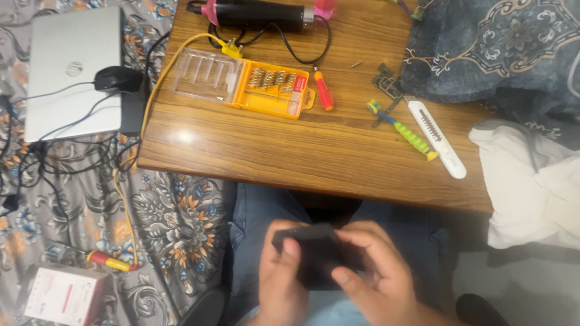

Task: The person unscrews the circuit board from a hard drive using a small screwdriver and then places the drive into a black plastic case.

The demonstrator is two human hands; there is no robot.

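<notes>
Both of my hands hold a small black flat device (317,256) over my lap, below the front edge of the wooden table (272,145). My left hand (279,278) wraps its left side with the thumb on top. On the right side my right hand (374,271) grips it, fingers curled over its face. The device is partly hidden by my fingers and blurred.
On the table lie an open yellow screwdriver-bit case (248,84), a small orange screwdriver (324,90), a green-yellow tool (408,133), a white utility knife (438,139), small dark parts (386,84) and a black-pink heat tool (260,13). A laptop (72,72) and mouse (118,78) rest on the patterned bedding at left.
</notes>
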